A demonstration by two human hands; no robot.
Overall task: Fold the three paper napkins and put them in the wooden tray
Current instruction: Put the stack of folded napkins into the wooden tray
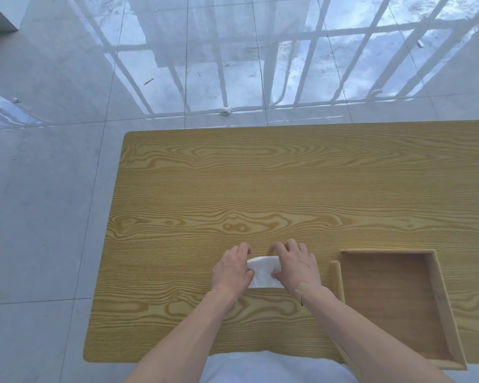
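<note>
- Head view: a wooden table [233,189] with strong grain fills the lower two thirds of the frame, standing on a glossy grey tiled floor [53,161] that mirrors window bars along the top.
- A white paper napkin [263,272] lies flat on the table just below the frame's centre, only its middle part showing between the two hands.
- The left hand [233,269] lies palm down on the napkin's left edge, fingers curled forward onto the table past the paper; the thumb rests on the napkin. It presses on the paper rather than closing round it.
- The right hand [296,268] covers the napkin's right edge in the same manner, fingers spread and bent, thumb on the paper, pressing without a closed grasp.
- A beige plaster [303,288] sits on the right wrist.
- The wooden tray [336,277] lies at lower right, just beside the right forearm, apart from the napkin. No paper shows inside it.
- Only one napkin can be seen.
</note>
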